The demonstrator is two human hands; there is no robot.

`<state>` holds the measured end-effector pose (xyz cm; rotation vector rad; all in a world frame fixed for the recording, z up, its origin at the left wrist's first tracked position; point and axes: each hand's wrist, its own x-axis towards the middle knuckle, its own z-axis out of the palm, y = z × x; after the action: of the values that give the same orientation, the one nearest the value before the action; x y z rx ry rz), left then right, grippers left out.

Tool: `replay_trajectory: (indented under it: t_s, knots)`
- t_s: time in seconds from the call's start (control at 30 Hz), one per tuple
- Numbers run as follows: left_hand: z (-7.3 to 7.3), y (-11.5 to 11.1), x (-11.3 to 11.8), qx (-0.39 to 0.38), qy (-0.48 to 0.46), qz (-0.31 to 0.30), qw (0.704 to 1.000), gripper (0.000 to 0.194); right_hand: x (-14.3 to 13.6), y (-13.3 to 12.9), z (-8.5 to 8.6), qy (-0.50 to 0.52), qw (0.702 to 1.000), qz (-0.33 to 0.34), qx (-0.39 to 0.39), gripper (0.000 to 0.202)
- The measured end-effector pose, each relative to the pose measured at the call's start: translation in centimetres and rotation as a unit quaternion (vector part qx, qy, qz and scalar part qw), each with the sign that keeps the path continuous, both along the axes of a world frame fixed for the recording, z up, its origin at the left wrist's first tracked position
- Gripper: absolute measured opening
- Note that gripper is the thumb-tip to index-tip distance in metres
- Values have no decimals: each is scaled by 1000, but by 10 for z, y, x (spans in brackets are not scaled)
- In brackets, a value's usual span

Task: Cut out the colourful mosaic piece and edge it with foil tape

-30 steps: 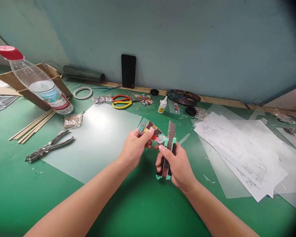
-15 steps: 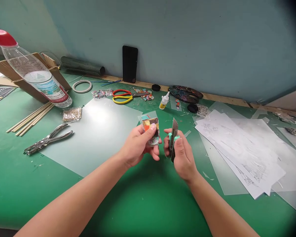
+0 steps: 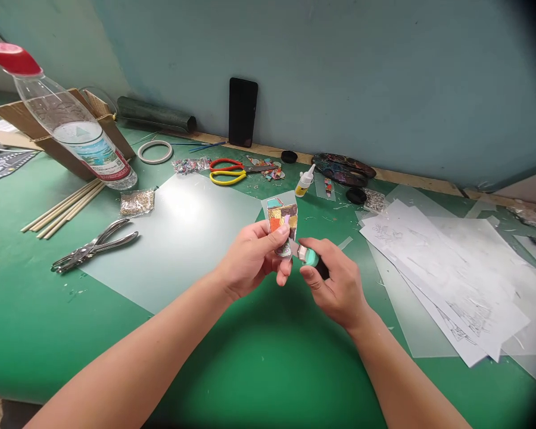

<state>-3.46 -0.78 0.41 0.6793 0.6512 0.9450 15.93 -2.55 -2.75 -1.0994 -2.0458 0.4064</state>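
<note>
Between thumb and fingers, my left hand [image 3: 256, 253] pinches a small flat piece with a colourful patchwork pattern [image 3: 276, 217], held upright above the green table. Clear film shows around the top of the piece. My right hand [image 3: 339, 280] is closed around a utility knife [image 3: 311, 257] with turquoise parts. Its blade points left and meets the lower right edge of the patterned piece, close to my left thumb. Whether the blade cuts in or only rests there I cannot tell. My right fingers hide most of the knife's handle.
A translucent sheet [image 3: 183, 238] lies left of my hands, with a metal hole punch [image 3: 93, 247] on its edge. A glue bottle [image 3: 304, 182] and scissors [image 3: 227, 173] are behind. Drawn papers [image 3: 442, 274] lie right. A tall plastic bottle [image 3: 80, 128] stands left; a phone [image 3: 243, 112] leans on the wall.
The knife has turned from blade up to blade pointing left, and my right hand has brought it against the patterned piece. My left hand keeps its hold. The whole view has shifted slightly.
</note>
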Motion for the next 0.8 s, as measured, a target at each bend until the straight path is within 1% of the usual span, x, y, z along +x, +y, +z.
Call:
replay_trajectory:
  t_s: [0.13, 0.43, 0.67, 0.8]
  knots:
    - [1, -1, 1, 5, 13, 10, 1000, 43, 0, -1, 1, 3, 1000, 1, 0, 32]
    - [-2, -2, 3, 25, -5, 28, 999, 38, -1, -1, 1, 2, 1000, -2, -5, 30]
    - [-2, -3, 4, 28, -18, 29, 999, 36, -1, -1, 3, 6, 1000, 21, -10, 24]
    - [-2, -3, 4, 26, -28, 25, 999, 36, -1, 0, 4, 6, 1000, 26, 1, 22]
